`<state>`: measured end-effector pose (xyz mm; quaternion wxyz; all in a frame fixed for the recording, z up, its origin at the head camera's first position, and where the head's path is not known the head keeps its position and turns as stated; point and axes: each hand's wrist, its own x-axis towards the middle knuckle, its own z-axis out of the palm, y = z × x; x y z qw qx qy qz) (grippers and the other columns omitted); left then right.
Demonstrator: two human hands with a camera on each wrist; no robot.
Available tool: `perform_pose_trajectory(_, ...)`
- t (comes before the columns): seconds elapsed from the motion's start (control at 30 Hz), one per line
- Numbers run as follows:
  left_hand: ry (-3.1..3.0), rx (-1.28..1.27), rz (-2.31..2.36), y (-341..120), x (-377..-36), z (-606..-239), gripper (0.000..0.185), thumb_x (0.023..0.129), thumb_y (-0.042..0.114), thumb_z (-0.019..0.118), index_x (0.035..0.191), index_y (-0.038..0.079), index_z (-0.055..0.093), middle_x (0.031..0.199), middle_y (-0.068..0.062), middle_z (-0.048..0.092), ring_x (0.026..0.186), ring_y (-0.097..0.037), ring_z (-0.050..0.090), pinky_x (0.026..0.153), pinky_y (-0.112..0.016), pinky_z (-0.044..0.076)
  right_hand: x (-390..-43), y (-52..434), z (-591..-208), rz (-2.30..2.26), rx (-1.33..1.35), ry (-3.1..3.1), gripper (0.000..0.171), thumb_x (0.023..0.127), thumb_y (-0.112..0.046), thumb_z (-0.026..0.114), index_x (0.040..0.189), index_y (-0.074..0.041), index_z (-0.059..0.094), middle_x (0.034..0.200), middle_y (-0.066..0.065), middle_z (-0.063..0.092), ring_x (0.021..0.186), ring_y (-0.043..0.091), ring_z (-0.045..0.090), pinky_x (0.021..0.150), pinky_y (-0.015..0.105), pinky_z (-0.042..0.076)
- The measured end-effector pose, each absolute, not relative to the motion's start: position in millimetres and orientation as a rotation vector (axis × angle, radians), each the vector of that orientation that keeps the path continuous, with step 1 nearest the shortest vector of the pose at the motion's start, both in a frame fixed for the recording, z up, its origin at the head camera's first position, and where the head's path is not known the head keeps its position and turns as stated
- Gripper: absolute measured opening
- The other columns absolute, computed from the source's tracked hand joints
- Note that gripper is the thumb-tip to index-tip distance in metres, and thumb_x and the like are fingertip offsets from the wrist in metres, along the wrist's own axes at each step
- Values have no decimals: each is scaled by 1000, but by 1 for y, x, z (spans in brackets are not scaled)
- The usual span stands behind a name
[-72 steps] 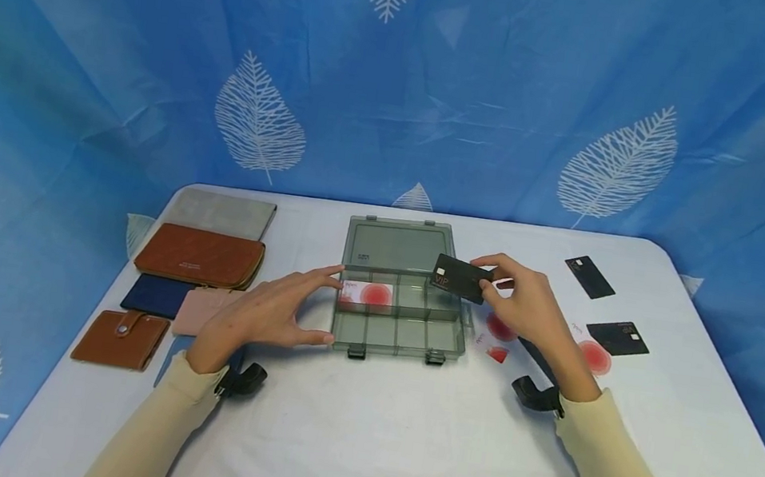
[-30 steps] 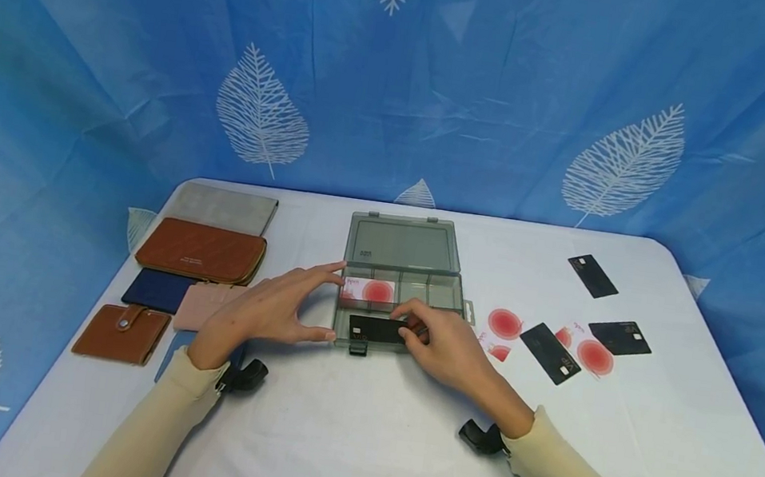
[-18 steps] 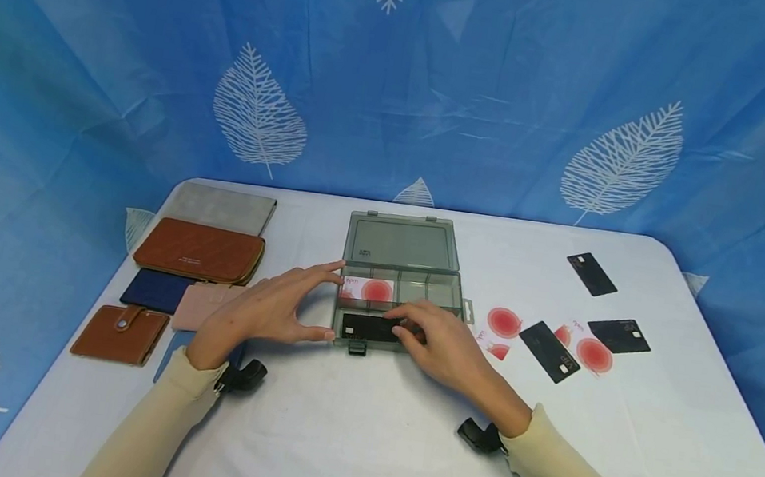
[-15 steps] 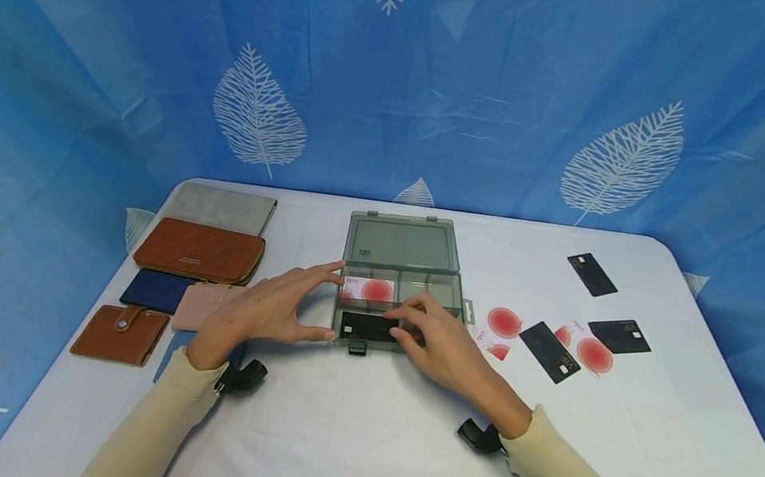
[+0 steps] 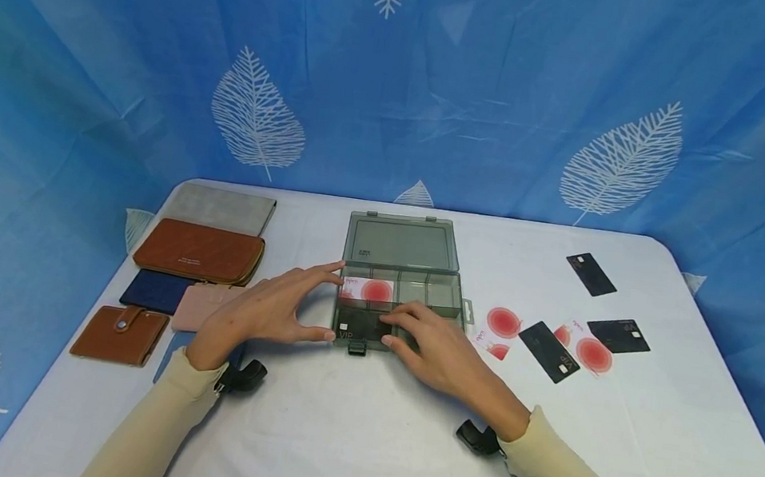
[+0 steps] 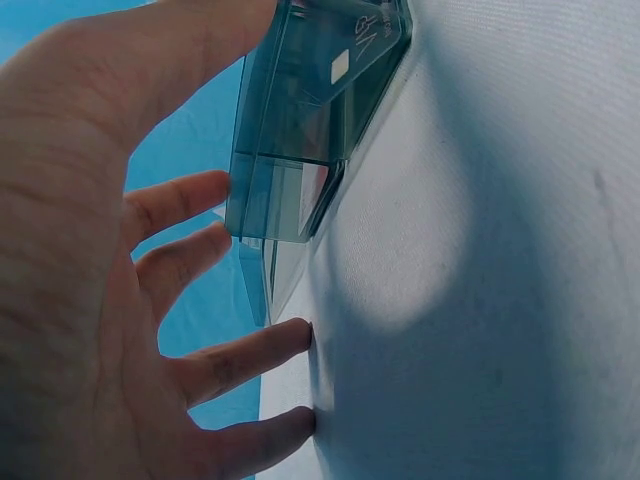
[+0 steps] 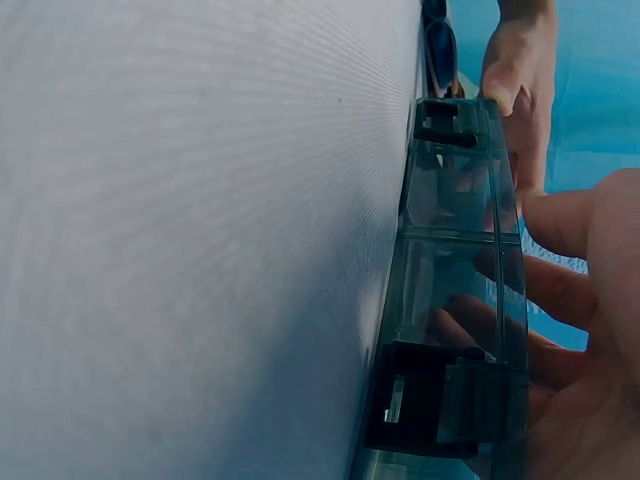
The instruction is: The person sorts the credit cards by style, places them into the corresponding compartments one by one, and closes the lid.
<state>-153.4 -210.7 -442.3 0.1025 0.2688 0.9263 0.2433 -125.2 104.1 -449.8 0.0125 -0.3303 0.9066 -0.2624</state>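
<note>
Black card [image 5: 358, 326] lies flat in the box's [image 5: 450, 300] near-left compartment, VIP print toward the near-left corner. The right hand [image 5: 436, 350] lies over the near row, fingers [image 5: 395, 317] stretched out straight onto the card's right end, pressing rather than gripping. The left hand [image 5: 268, 308] braces the box's left wall, thumb at the near corner, index finger at the far one, fingers relaxed and spread; the left wrist view shows that wall [image 6: 290, 150] between thumb and fingers, the VIP lettering reading through the clear plastic.

What could go wrong: the card looks a snug fit, so a push from those fingertips could tip one end up against a divider and leave it propped. The box is light, too; ease the left hand's brace and it may well slide left on the cloth [image 5: 355, 444].

Contents: a white card with a red dot [image 5: 368, 290] in the far-left compartment; the far-right ones look empty, and the hand hides the near-right part. The lid [image 5: 402, 241] lies open, flat on the far side.

Right of the box, loose cards [image 5: 550, 341] are scattered. Left, wallets [image 5: 199, 251] lie in a cluster.
</note>
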Motion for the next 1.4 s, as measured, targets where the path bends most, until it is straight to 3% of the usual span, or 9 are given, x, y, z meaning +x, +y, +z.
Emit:
perform_pose_trajectory(0.33, 2740, 805, 722, -210, -153, -442, 85, 89, 60, 83, 158, 21, 53, 178, 2, 28, 152, -37, 46, 114, -67, 44, -123, 106, -449, -767, -1030, 2798, 41, 108, -38, 67, 144, -18, 70, 144, 5, 68, 136, 28, 62, 110, 52, 52)
perform_pose_trajectory(0.97, 2753, 755, 696, -208, -152, -441, 87, 88, 61, 84, 159, 23, 53, 178, 1, 28, 154, -38, 43, 113, -70, 43, -125, 115, -435, -757, -971, 2781, 44, 108, -40, 67, 148, -21, 68, 145, 2, 68, 136, 26, 63, 110, 53, 52)
perform_pose_trajectory(1.33, 2760, 778, 701, -208, -148, -443, 84, 88, 59, 84, 157, 22, 54, 177, 1, 29, 153, -37, 44, 113, -68, 45, -132, 176, -418, -943, -928, 2931, 39, 103, -20, 76, 141, -11, 69, 132, 5, 74, 111, 23, 74, 88, 48, 61)
perform_pose_trajectory(1.4, 2760, 779, 708, -207, -148, -443, 84, 88, 59, 84, 157, 22, 54, 177, 0, 29, 154, -37, 44, 113, -68, 45, -133, 190, -417, -942, -860, 2960, 41, 102, -18, 77, 142, -10, 69, 133, 7, 74, 110, 25, 74, 89, 51, 61)
